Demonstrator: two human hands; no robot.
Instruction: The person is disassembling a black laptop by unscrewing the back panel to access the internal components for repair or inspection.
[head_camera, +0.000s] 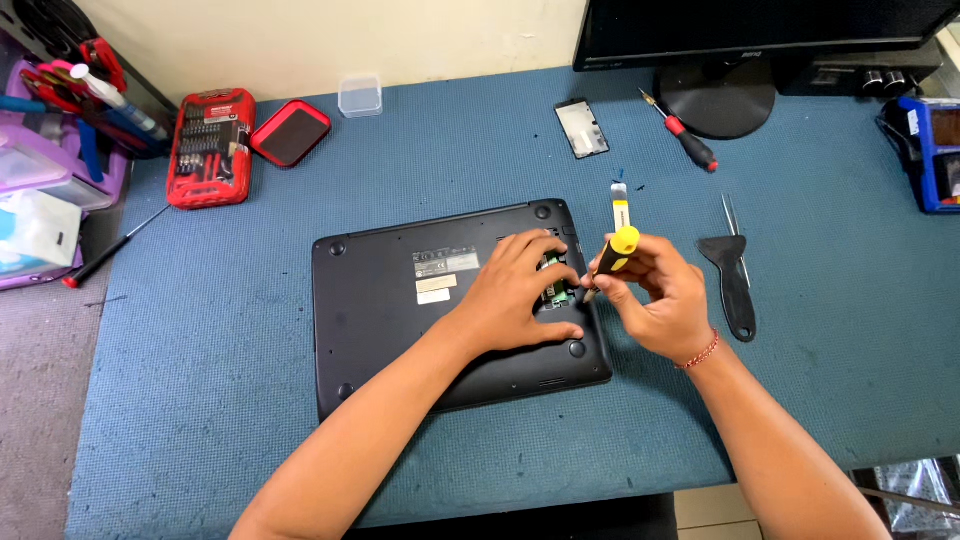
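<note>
Laptop (440, 310) near desk edge, both hands at its open bay.

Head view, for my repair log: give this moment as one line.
left hand: on laptop, fingers at open bay | right hand: holds yellow-handled screwdriver, tip at bay | surface: blue mat
</note>
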